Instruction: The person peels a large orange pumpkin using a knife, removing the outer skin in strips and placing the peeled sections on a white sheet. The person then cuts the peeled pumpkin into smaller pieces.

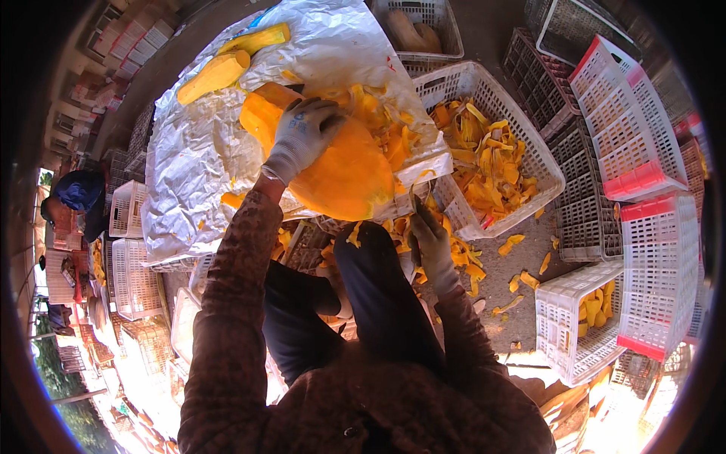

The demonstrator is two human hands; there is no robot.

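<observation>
My left hand (306,133), in a white knit glove with a coated palm, rests on a large peeled orange squash (351,176) and holds it. The squash lies at the near edge of a crumpled white plastic sheet (187,153), above my knees. My right hand (431,235), also gloved, grips a thin bladed hand tool (414,198) to the right of the squash, apart from it. A strip of peel hangs by the tool's upper end. Its exact kind is unclear. Orange peelings (391,127) are heaped beside the squash on the sheet.
Two peeled squash necks (212,76) lie at the sheet's far left. A white crate (547,164) of peelings stands at right; more scraps (510,244) litter the floor. Stacked crates (658,272) line the right side, one crate (561,335) holding orange pieces. Another person (79,193) is at far left.
</observation>
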